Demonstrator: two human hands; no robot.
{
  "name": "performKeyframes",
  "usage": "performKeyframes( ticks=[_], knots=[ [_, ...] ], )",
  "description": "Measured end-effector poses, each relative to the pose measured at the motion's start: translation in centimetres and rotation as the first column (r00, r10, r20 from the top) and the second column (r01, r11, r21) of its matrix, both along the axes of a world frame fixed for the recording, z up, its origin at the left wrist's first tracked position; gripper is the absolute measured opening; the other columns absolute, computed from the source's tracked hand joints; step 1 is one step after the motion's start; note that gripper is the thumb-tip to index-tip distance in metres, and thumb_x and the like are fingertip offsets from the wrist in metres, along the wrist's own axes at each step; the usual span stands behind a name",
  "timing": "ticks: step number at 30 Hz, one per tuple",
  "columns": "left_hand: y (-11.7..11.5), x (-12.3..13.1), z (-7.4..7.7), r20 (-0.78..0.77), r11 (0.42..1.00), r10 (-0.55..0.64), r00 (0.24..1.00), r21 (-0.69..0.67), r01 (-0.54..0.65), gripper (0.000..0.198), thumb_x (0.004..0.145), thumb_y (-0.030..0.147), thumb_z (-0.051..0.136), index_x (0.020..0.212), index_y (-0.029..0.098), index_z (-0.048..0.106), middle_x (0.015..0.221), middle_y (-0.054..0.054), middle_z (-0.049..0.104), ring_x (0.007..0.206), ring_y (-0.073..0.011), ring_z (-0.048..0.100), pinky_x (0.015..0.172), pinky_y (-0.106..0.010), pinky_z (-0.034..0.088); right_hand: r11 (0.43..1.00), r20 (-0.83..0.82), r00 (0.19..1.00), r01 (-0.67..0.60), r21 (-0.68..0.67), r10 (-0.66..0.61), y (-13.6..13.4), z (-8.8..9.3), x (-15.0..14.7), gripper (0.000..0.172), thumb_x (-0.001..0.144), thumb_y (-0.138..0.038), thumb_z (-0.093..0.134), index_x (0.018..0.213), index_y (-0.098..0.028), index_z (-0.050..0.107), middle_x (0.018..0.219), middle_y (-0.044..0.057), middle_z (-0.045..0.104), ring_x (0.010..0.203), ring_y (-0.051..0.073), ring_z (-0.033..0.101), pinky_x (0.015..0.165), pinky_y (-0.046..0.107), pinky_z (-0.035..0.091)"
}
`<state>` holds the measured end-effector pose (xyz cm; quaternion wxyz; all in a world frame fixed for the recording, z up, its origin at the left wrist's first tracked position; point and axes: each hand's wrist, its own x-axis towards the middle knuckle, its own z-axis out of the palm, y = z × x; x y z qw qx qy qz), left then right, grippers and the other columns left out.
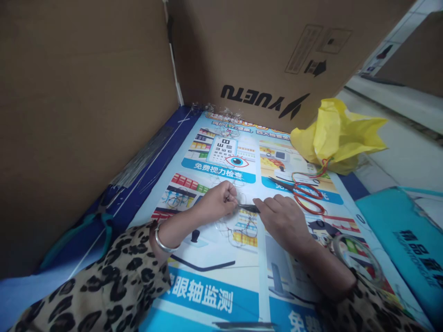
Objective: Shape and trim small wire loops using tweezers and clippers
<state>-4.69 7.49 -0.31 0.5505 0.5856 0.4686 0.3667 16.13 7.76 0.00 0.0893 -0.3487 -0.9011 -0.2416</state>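
Observation:
My left hand [219,199] is closed in a pinch at the tip of a slim dark pointed tool [249,208]. Whatever lies between those fingers is too small to make out; thin wire shows around them. My right hand [285,223] wraps round the tool's other end, its thumb along the top, hiding the handle, so I cannot tell its exact kind. Beneath both hands, loops of fine wire [230,228] spread over the printed poster [207,249]. Red-handled scissors [308,197] lie to the right, beyond my right hand.
Cardboard walls [86,92] rise at the left and back. A crumpled yellow bag [332,138] sits back right. Teal-handled pliers [104,219] and a bundle of straight wires [145,157] lie left. At right are a tape roll [375,263] and a teal printed bag [398,249].

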Motion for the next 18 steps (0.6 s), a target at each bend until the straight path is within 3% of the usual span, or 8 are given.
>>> performKeyframes(
  ticks=[5,8,13,18],
  knots=[
    [0.0,-0.1,-0.1,-0.033,0.999,-0.002,0.999,0.044,0.004,0.015,0.070,0.012,0.051,0.080,0.019,0.042,0.066,0.005,0.052,0.053,-0.0074,0.050,0.051,-0.020,0.038,0.997,-0.021,0.999,0.036,-0.062,-0.037,-0.2,0.1,-0.2,0.022,0.083,-0.016,0.048,0.098,-0.018,0.064,0.069,0.003,0.058,0.069,0.017,0.045,0.064,0.032,0.027],
    [0.0,-0.1,-0.2,-0.032,0.998,-0.010,0.999,0.061,0.012,0.015,0.070,0.012,0.052,0.080,0.019,0.043,0.067,0.005,0.052,0.054,-0.0069,0.049,0.052,-0.019,0.038,0.969,-0.081,0.992,0.078,-0.235,-0.099,-0.3,0.1,-0.4,0.018,0.082,-0.021,0.050,0.091,-0.020,0.065,0.070,0.003,0.061,0.071,0.016,0.050,0.064,0.028,0.030],
    [0.0,0.0,-0.2,0.029,0.999,-0.038,0.999,0.001,0.038,0.016,0.070,0.011,0.052,0.081,0.018,0.042,0.070,0.003,0.053,0.054,-0.0069,0.051,0.052,-0.020,0.040,0.825,-0.128,0.962,0.132,-0.549,-0.239,-0.1,0.6,-0.4,0.022,0.084,-0.029,0.045,0.092,-0.026,0.066,0.075,0.001,0.065,0.074,0.014,0.057,0.061,0.024,0.034],
    [0.1,-0.2,0.2,0.100,0.992,-0.097,0.990,-0.071,0.105,0.017,0.072,0.014,0.054,0.083,0.018,0.041,0.069,0.003,0.053,0.055,-0.0081,0.054,0.054,-0.022,0.042,0.720,-0.165,0.950,0.082,-0.690,-0.266,0.2,1.1,0.0,0.027,0.082,-0.028,0.047,0.101,-0.029,0.065,0.081,0.000,0.068,0.073,0.014,0.060,0.061,0.022,0.036]
  ],
)
